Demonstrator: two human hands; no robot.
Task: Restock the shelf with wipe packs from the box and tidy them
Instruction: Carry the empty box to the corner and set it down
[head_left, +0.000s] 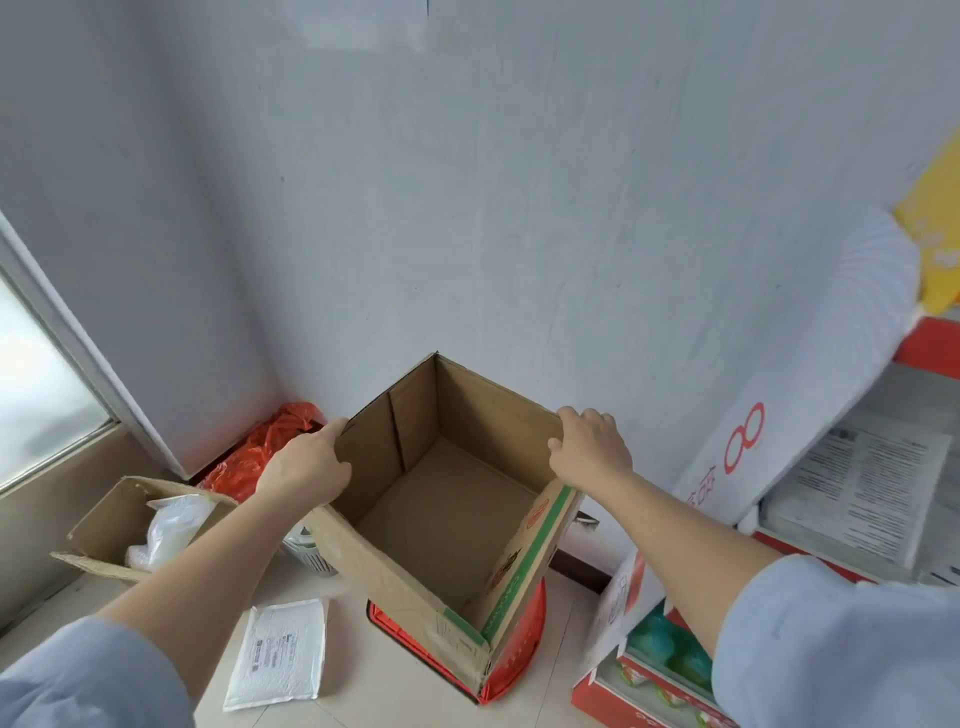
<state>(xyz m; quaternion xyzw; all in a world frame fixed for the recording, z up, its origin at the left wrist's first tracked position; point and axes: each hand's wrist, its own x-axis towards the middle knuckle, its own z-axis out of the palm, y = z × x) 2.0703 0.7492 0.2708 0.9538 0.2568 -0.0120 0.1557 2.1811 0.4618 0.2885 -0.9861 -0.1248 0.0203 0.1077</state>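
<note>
Box (384, 566) is centre frame, top open, flaps out of the way, bare cardboard bottom showing inside. It's over a red crate (519, 660); can't tell if it rests on the crate or is lifted off it.

Room: the wall (467, 208) runs close behind the box's far corner. Open floor (363, 691) in front and to front-left. Right side is tight: the shelf (930, 348) with red edging stands just beside it, and its white end panel (779, 389) with a red 8 faces the box.

Hands: my left hand (306, 467) grips the top edge of the left wall, fingers curled round the rim. My right hand (589, 449) grips the rim at the right corner, fingers hooked over the edge. Both clamped on cardboard, one each side.

Shelf holds flat white printed packs (857, 483) on the middle level; print too blurred to confirm they're wipes. Green items (665, 649) on the lowest level, partly behind my right arm.

Clutter on the left:
- small open carton (104, 525) by the window (41, 384), white plastic bag (171, 525) inside
- orange plastic bag (254, 452) in the corner, behind my left hand
- white mesh basket (311, 556) between carton and box, mostly hidden by my left forearm
- white padded mailer (283, 652) flat on the floor, near the crate
</note>
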